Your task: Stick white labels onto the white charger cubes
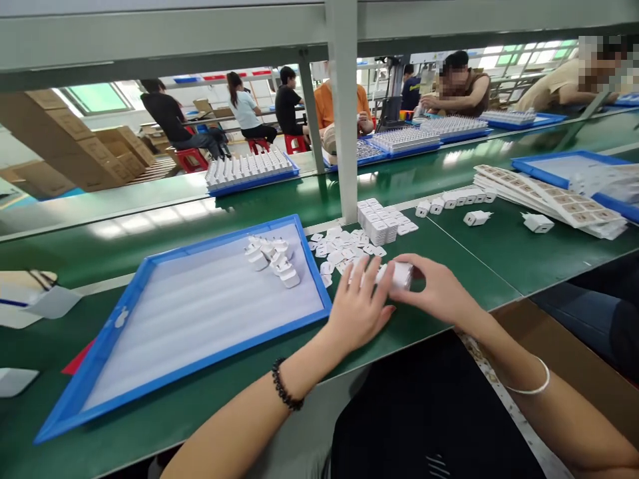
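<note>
My right hand [436, 289] is curled round a row of white plug adapters [399, 273] lying on the green bench. Fingers of my left hand [357, 306] are stretched out and press against the left end of the same row. Just behind the hands lie several loose white adapters [342, 246] and a stacked block of them [379, 223]. Left of my hands is a blue-rimmed tray [150, 266] with a ribbed white liner, holding a few adapters [272, 259] near its far right corner.
A grey upright post [344, 113] rises behind the adapters. Flat cards of parts [544, 196] and single adapters [536, 223] lie at right beside another blue tray [529, 169]. More filled trays [249, 173] sit on the far belt, where other people are seated.
</note>
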The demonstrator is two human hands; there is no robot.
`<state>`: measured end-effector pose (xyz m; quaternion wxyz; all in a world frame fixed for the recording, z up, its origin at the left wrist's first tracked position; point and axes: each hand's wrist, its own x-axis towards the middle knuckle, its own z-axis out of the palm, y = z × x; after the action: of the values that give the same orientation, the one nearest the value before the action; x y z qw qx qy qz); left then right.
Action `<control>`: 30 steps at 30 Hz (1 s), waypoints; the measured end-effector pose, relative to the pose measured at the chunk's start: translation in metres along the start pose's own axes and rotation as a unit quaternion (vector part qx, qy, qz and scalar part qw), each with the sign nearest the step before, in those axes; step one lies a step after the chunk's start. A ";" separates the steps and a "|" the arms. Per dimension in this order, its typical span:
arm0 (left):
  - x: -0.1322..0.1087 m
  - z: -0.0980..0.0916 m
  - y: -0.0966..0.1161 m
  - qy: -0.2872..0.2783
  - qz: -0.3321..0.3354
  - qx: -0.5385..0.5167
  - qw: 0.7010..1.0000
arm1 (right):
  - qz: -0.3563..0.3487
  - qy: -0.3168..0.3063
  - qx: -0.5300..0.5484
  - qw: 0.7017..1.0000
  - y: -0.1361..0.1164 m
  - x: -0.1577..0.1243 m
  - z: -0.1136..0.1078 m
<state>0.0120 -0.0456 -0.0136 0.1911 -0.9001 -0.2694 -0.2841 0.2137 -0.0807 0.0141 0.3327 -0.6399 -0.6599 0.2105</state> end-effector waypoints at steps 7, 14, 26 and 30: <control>-0.006 0.004 -0.017 0.015 -0.137 -0.310 0.941 | -0.048 -0.231 0.084 0.968 -0.044 0.022 -0.001; 0.011 -0.002 -0.022 -0.008 -0.447 -0.509 0.736 | 0.008 -0.306 0.008 0.952 0.012 0.125 -0.017; 0.014 -0.003 -0.031 -0.039 -0.503 -0.600 0.621 | 0.013 -0.364 -0.054 0.930 0.032 0.138 0.002; 0.015 -0.005 -0.030 -0.055 -0.501 -0.594 0.627 | -0.009 -0.408 -0.007 0.913 0.033 0.132 -0.010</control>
<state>0.0021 -0.0189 0.0054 -0.5721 -0.5589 -0.4614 -0.3841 0.2498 0.0513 0.0200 0.0316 -0.4948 -0.7452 0.4459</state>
